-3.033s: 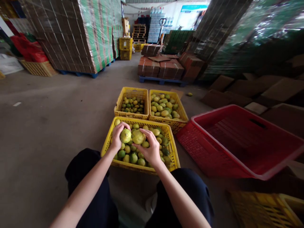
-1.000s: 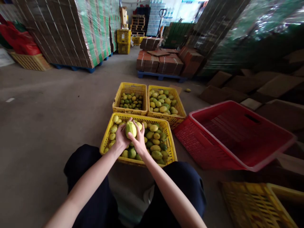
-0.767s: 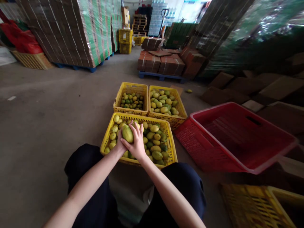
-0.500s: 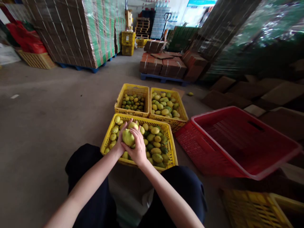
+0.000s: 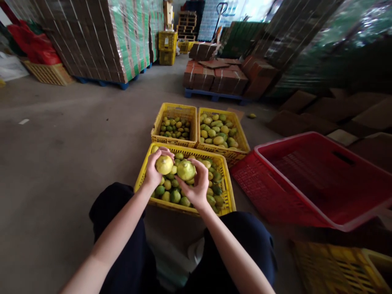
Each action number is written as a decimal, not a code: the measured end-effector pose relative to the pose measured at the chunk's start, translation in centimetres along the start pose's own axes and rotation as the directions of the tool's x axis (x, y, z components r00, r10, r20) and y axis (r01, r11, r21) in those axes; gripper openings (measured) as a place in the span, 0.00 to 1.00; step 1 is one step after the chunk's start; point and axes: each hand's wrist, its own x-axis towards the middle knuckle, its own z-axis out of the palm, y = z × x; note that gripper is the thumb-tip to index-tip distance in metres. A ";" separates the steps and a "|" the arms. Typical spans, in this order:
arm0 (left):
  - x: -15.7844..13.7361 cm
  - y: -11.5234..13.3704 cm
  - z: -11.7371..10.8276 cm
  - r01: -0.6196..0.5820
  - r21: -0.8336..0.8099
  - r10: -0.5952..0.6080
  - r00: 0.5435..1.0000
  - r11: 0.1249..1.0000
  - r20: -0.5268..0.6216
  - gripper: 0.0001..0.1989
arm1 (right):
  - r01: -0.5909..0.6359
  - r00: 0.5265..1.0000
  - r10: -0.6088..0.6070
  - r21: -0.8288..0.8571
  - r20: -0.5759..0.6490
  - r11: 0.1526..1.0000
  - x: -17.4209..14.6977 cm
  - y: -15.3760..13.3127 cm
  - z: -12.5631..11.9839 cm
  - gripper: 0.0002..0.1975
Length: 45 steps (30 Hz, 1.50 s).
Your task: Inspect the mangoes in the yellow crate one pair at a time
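Observation:
My left hand (image 5: 153,169) is closed around a yellow lemon (image 5: 164,165), its end turned toward me. In my right hand (image 5: 199,183) is a greener lemon (image 5: 185,170), held between the thumb and fingers. The two fruits are side by side with a small gap, above the near yellow crate (image 5: 230,192). Many yellow and green lemons (image 5: 175,196) fill this crate, partly covered by my hands.
Behind stand two more yellow crates of lemons, a left one (image 5: 174,142) and a right one (image 5: 245,143). A large red crate (image 5: 275,190) leans at the right. A yellow crate (image 5: 330,261) sits lower right. One lemon (image 5: 251,116) lies on the floor. Cartons (image 5: 214,79) rest on a blue pallet.
My hands have moved apart, so each holds one lemon; before, they were together around both fruits. The view has shifted slightly, with the crates a little further right.

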 end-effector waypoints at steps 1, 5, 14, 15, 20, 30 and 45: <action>-0.2 0.0 -0.1 -0.013 0.070 0.010 0.999 0.997 0.042 0.20 | 0.039 0.999 -0.038 -0.025 0.030 0.999 -0.1 0.1 0.1 0.27; -0.7 0.0 -0.1 -0.050 0.237 0.010 0.986 0.970 0.166 0.21 | 0.092 0.991 -0.082 -0.092 0.108 0.992 -0.4 0.3 0.3 0.20; 0.6 -0.8 1.0 0.552 -0.209 -0.585 0.796 0.807 -0.156 0.19 | -0.564 0.767 0.641 0.468 -0.006 0.680 0.8 0.0 1.3 0.23; 0.7 -0.8 1.0 0.596 -0.260 -0.643 0.749 0.759 -0.159 0.15 | -0.628 0.674 0.739 0.538 0.013 0.562 1.2 0.2 1.2 0.20; 0.6 -1.3 1.0 0.669 -0.350 -0.751 0.627 0.656 -0.208 0.07 | -0.650 0.298 0.943 0.755 0.147 0.087 2.8 1.4 0.2 0.08; 0.8 -2.1 1.0 0.738 -0.395 -0.829 0.544 0.547 -0.130 0.11 | -0.635 0.264 0.947 0.772 0.185 0.026 2.3 1.5 -0.4 0.08; 0.2 -2.9 1.0 0.709 -0.411 -0.807 0.577 0.573 -0.130 0.12 | -0.609 0.153 0.977 0.793 0.149 -0.025 3.6 0.0 -0.9 0.06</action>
